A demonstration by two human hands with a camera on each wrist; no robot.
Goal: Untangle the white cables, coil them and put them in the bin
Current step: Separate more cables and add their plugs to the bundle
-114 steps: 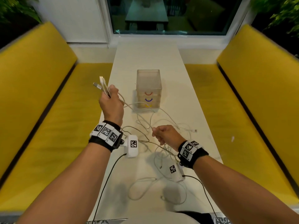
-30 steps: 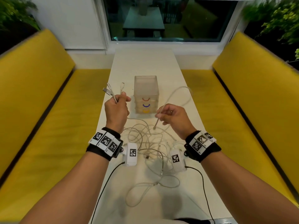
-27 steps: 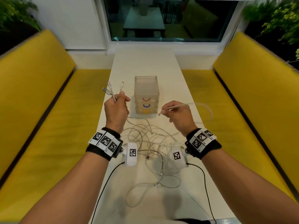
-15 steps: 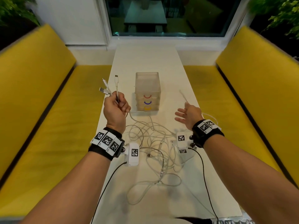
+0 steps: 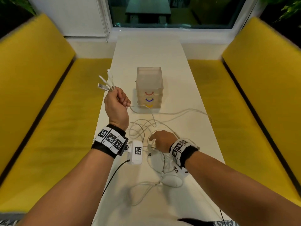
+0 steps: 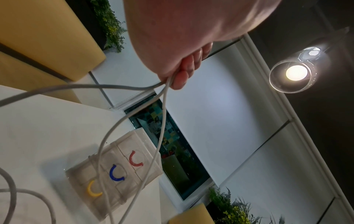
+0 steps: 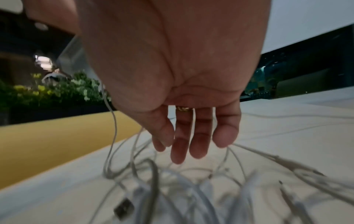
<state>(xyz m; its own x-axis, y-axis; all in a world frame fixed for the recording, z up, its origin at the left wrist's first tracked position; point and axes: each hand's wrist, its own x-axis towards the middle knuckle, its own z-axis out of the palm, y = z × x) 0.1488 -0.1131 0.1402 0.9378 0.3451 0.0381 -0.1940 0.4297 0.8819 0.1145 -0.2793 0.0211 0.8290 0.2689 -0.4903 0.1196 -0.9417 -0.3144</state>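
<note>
- Nearest the person, loose loops of the white cables (image 5: 147,187) lie slack on the white table (image 5: 192,185), crossing one another; nothing here is coiled yet.
- A little farther in, the right hand (image 5: 162,140) hovers low over the thickest part of the tangle. In the right wrist view its fingers (image 7: 199,142) are straight and slightly spread, holding nothing, with several strands and a USB plug (image 7: 123,209) lying blurred just beneath them.
- My reading: this hand is about to pick a strand or plug out of the heap, so the untangling is only partly done.
- Farther and to the left, the left hand (image 5: 116,106) is raised off the table and clamped in a fist round three cable ends, whose plugs (image 5: 105,82) fan out above the knuckles. The left wrist view shows the strands dropping from that fist (image 6: 180,77) toward the table.
- One long strand runs from near the left hand across to the right edge of the table (image 5: 203,114), apart from the heap, so one cable looks mostly freed.
- Farthest, the translucent bin (image 5: 149,88) stands at mid-table just right of the left hand, with no cable visible in it.
- Left to do, as I judge it: finish separating, coil each cable, and drop all of them into the bin.
</note>
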